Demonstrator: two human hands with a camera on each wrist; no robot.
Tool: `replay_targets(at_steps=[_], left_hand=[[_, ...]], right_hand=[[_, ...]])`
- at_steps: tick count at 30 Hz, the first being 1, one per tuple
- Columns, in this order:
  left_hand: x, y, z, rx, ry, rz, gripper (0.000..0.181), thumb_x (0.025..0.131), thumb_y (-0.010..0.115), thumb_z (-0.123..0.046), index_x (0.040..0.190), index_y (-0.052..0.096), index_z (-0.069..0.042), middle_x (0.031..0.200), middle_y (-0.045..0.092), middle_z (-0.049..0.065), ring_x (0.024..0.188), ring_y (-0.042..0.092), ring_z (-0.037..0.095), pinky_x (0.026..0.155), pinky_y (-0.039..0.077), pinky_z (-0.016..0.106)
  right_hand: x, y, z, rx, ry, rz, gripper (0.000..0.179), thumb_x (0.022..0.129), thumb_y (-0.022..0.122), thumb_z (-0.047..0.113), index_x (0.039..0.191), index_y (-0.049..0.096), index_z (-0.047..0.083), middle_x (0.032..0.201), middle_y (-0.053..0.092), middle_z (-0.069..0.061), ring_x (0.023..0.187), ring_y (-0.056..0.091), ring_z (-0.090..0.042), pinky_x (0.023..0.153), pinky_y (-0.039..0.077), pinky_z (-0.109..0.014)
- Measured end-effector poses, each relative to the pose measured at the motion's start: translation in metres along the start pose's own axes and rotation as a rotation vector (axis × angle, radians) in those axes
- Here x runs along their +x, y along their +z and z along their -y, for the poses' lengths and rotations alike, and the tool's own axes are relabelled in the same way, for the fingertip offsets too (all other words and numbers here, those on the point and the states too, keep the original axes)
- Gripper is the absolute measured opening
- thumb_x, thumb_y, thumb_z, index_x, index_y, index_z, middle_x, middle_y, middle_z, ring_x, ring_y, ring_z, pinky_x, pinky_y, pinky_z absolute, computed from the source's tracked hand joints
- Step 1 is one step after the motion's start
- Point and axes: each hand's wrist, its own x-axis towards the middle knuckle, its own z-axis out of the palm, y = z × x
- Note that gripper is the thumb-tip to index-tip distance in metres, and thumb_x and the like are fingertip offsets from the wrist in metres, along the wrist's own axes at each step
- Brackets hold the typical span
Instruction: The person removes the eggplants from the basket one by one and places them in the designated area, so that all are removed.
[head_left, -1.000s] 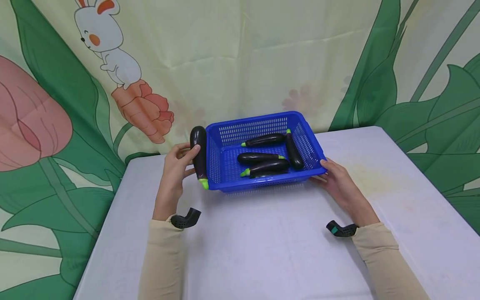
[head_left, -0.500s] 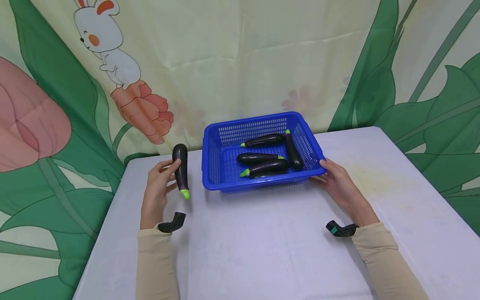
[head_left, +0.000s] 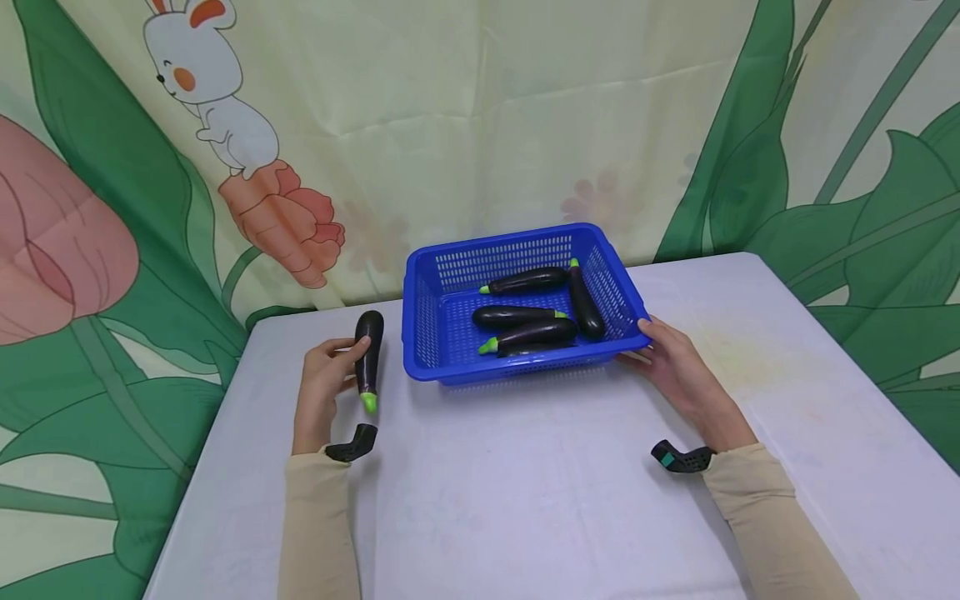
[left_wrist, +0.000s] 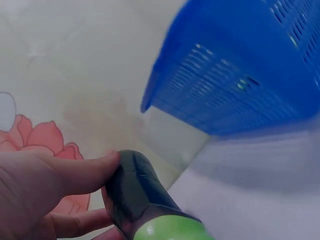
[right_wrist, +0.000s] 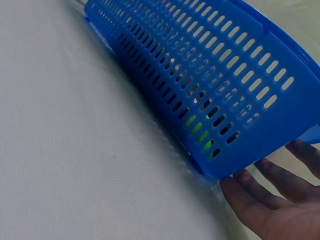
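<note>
Left hand [head_left: 321,383], head view: we see thumb and fingers pinching one dark eggplant [head_left: 368,354] from its left side.
Held eggplant, head view: it is left of the blue basket [head_left: 456,317], near but apart, its green stem end towards us. We cannot tell whether it touches the white table [head_left: 480,492]. Its skin looks slick, so a loose pinch could let it swivel or drop; set down badly, it could roll, being rounded.
Right hand [head_left: 675,362], head view: thumb over the basket's near right corner, fingers below, it grips that corner alone. If it pulled or lifted, we judge the basket could skew or tip, the far side being unsupported by a hand.
Loose eggplants [head_left: 529,281], head view: we count five inside, one mostly hidden near the front wall. A tilt could send them sliding together.
Thumb [left_wrist: 87,172], left wrist view: it presses the dark body, with fingertips on the opposite side; few contacts, so we would fear a twist. The basket wall is close by, and a careless swing could knock it.
Fingertips [right_wrist: 235,197], right wrist view: they meet the basket's lower edge; the thumb is out of sight here. We think they could get trapped if the basket dropped.
</note>
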Motion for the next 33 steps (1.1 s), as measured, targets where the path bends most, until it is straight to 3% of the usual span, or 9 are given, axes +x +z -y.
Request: replay_targets(at_steps=[3, 10, 15, 25, 33], left_hand=[[0.001, 0.002, 0.004, 0.049, 0.009, -0.015, 0.060, 0.095, 0.076, -0.041, 0.138, 0.061, -0.001, 0.112, 0.064, 0.006, 0.078, 0.064, 0.008, 0.070, 0.056, 0.020], [0.003, 0.004, 0.011, 0.224, 0.050, -0.047, 0.056, 0.096, 0.074, -0.041, 0.133, 0.067, 0.000, 0.115, 0.072, 0.019, 0.068, 0.066, 0.005, 0.065, 0.056, 0.018], [0.004, 0.005, 0.013, 0.321, 0.079, -0.041, 0.058, 0.096, 0.073, -0.041, 0.133, 0.066, 0.003, 0.119, 0.072, 0.026, 0.063, 0.064, 0.005, 0.059, 0.053, 0.018], [0.002, 0.006, 0.014, 0.402, 0.018, 0.011, 0.061, 0.099, 0.066, -0.044, 0.139, 0.060, 0.002, 0.118, 0.070, 0.023, 0.074, 0.064, 0.013, 0.063, 0.048, 0.021], [0.000, 0.007, 0.009, 0.451, 0.010, 0.064, 0.067, 0.104, 0.056, -0.044, 0.148, 0.047, 0.006, 0.136, 0.061, 0.031, 0.093, 0.069, 0.026, 0.069, 0.051, 0.024]], right_hand=[[0.000, 0.001, 0.000, -0.001, 0.002, 0.000, 0.065, 0.113, 0.038, 0.044, 0.169, 0.016, 0.020, 0.174, 0.019, -0.014, 0.148, 0.038, -0.022, 0.125, 0.036, -0.040], [-0.001, 0.000, -0.001, 0.021, -0.010, 0.008, 0.066, 0.113, 0.039, 0.043, 0.169, 0.016, 0.017, 0.173, 0.021, -0.015, 0.145, 0.043, -0.019, 0.112, 0.046, -0.027], [-0.001, 0.001, 0.001, 0.012, -0.002, -0.001, 0.066, 0.113, 0.039, 0.044, 0.169, 0.016, 0.018, 0.173, 0.020, -0.015, 0.146, 0.042, -0.019, 0.112, 0.045, -0.026], [-0.001, 0.001, -0.001, 0.022, -0.003, 0.002, 0.066, 0.113, 0.039, 0.043, 0.169, 0.015, 0.017, 0.173, 0.020, -0.017, 0.147, 0.041, -0.023, 0.111, 0.047, -0.026], [0.000, 0.000, 0.000, 0.008, -0.003, -0.002, 0.067, 0.113, 0.039, 0.044, 0.169, 0.016, 0.017, 0.173, 0.021, -0.017, 0.148, 0.040, -0.023, 0.112, 0.045, -0.027]])
